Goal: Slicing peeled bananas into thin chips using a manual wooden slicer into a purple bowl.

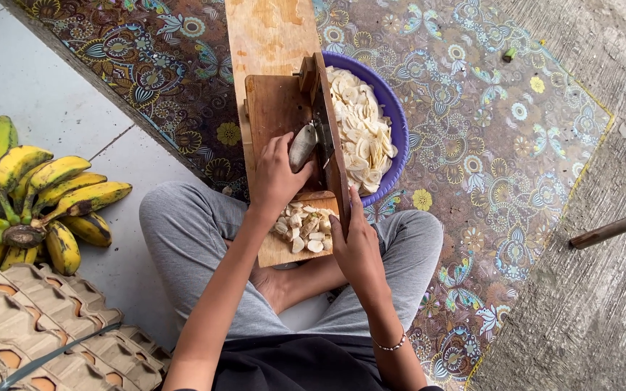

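Note:
I sit cross-legged on a patterned mat with a wooden slicer board point(273, 108) in front of me. My left hand point(275, 176) grips a peeled banana point(303, 146) and presses it against the metal blade point(323, 137) on the board. My right hand point(357, 242) holds the board's upright wooden side rail point(333, 145) near its lower end. A small pile of pale banana pieces point(304, 228) lies on the board's near end, between my hands. A purple bowl point(393, 116) full of thin banana slices point(360, 130) sits just right of the slicer.
A bunch of yellow-green bananas point(30, 203) lies on the tiled floor at left. Stacked cardboard egg trays point(45, 326) fill the lower left corner. A dark stick point(614, 228) pokes in from the right over bare concrete. The batik mat point(487, 145) covers the floor ahead.

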